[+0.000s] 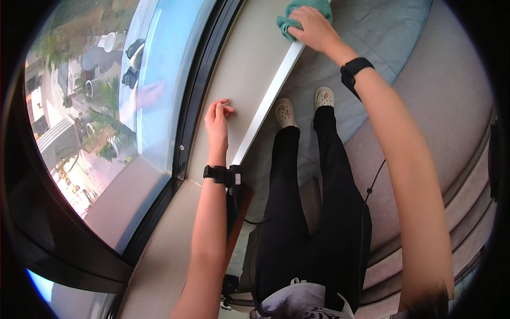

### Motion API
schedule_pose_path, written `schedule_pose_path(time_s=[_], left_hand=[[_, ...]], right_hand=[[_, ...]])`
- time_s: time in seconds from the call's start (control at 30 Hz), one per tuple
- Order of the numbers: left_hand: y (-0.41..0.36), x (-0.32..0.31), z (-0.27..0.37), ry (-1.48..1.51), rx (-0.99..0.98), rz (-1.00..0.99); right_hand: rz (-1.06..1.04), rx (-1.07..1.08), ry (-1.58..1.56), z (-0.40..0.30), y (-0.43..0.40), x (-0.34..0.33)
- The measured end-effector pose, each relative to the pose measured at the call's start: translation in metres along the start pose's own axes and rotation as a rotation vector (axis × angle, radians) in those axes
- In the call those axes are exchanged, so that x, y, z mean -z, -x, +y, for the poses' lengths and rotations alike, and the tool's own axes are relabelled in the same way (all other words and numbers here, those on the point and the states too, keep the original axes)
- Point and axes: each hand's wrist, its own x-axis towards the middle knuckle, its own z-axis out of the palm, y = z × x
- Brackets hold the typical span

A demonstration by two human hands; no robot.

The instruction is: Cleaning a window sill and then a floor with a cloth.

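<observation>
My right hand grips a crumpled teal cloth near the top of the view, over the far end of the window sill and its white edge strip. My left hand is over the pale sill nearer to me, its fingers loosely bent with no object in them. Black straps are on both wrists; the left one carries a small black device. The part of the sill under the cloth is hidden.
A dark-framed window runs along the left, with plants and pots outside. At right stands a curved, pinkish upholstered sofa. My feet in light clogs are on the grey tiled floor. A thin black cable hangs by my leg.
</observation>
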Motion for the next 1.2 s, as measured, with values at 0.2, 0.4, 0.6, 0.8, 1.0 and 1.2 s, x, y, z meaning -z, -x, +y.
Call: schedule_pose_path(time_s=[0.2, 0.4, 0.6, 0.8, 1.0, 1.2], left_hand=[[0.018, 0.008, -0.009, -0.001, -0.005, -0.014], [0.04, 0.048, -0.03, 0.048, -0.028, 0.325], [0.061, 0.077, -0.056, 0.062, 0.111, 0.282], [0.08, 0.113, -0.07, -0.082, 0.146, 0.142], [0.096, 0.126, -0.095, -0.084, 0.341, 0.251], [0.12, 0.113, -0.096, -0.357, 0.215, 0.201]], right_hand=[[0.305, -0.208, 0.043, -0.066, 0.034, -0.046], [-0.058, -0.159, -0.229, -0.203, 0.113, -0.08], [-0.412, 0.213, -0.237, -0.297, 0.159, -0.129], [0.003, 0.116, -0.251, -0.21, 0.115, -0.09], [0.253, -0.197, 0.172, -0.048, 0.05, -0.04], [0.08, -0.364, 0.337, -0.141, 0.042, -0.095]])
